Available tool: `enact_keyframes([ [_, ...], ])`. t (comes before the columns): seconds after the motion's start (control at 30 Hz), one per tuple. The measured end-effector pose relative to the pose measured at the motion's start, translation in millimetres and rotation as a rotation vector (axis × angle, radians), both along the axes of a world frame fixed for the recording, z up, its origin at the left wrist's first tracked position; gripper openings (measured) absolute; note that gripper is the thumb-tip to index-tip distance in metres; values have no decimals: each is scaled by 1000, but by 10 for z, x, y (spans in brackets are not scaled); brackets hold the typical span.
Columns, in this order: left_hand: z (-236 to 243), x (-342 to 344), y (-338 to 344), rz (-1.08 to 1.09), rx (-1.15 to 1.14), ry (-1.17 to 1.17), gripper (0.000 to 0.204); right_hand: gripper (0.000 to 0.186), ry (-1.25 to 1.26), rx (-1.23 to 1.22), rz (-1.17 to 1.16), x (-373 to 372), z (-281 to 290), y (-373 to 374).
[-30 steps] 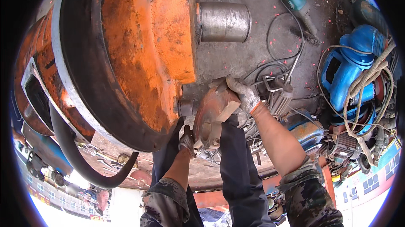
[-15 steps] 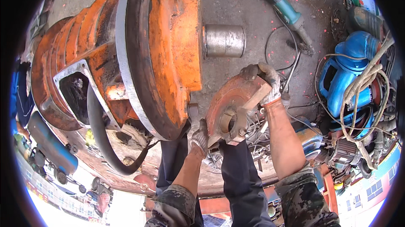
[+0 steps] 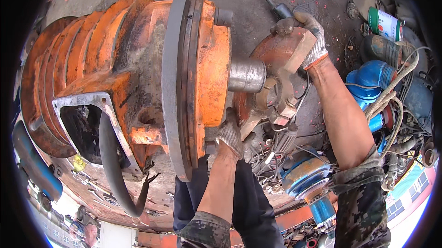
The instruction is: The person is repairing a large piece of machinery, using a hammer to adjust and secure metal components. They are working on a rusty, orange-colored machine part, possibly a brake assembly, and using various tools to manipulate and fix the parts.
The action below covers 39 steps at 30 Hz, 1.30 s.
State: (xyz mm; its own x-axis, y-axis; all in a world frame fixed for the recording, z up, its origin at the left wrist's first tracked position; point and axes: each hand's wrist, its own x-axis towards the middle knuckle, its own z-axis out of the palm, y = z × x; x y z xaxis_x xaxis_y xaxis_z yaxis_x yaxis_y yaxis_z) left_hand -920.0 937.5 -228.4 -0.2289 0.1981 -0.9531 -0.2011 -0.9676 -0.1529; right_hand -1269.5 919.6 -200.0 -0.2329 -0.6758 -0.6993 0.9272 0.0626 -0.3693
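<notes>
Both gloved hands hold a rusty, reddish-brown half-round metal weight (image 3: 278, 52) with a clamp-like hub and a round bore. My right hand (image 3: 314, 38) is closed around its upper corner. My left hand (image 3: 230, 135) grips its lower edge, fingers partly hidden behind the orange housing's rim. The weight stands on edge, its bore close to the end of a bare steel shaft (image 3: 246, 75). That shaft sticks out of a large orange motor (image 3: 214, 73) on the left. Whether the shaft tip has entered the bore, I cannot tell.
A thick black cable (image 3: 110, 156) hangs from the motor's open terminal box (image 3: 57, 105). At the right lie blue pump parts (image 3: 368, 80), rope (image 3: 384, 100) and a green-and-white bucket (image 3: 384, 24). A power tool (image 3: 282, 11) rests on the ground beyond my right hand, partly hidden.
Both hands have raised the weight up and away from me, bringing its bore level with the shaft end. The view has shifted as well, and the weight now covers most of the power tool.
</notes>
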Motion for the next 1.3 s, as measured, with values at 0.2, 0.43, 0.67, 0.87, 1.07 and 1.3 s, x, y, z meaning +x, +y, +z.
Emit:
enact_keyframes([
  [0.2,65,-128,-24,109,56,-27,61,48,-71,-76,65,-110,-87,-356],
  [0.43,126,-215,-65,172,80,-40,60,53,-88,142,86,-97,-73,-523],
  [0.67,155,-285,-84,189,82,-45,60,51,17,328,79,-111,-169,-633],
  [0.87,184,-295,-73,201,76,-57,59,47,-124,245,31,-102,-189,-620],
  [1.07,197,-319,-83,191,82,-54,58,40,-86,223,2,-93,-332,-698],
  [1.3,298,-384,-125,174,87,-33,55,34,-139,253,-36,-87,-417,-726],
])
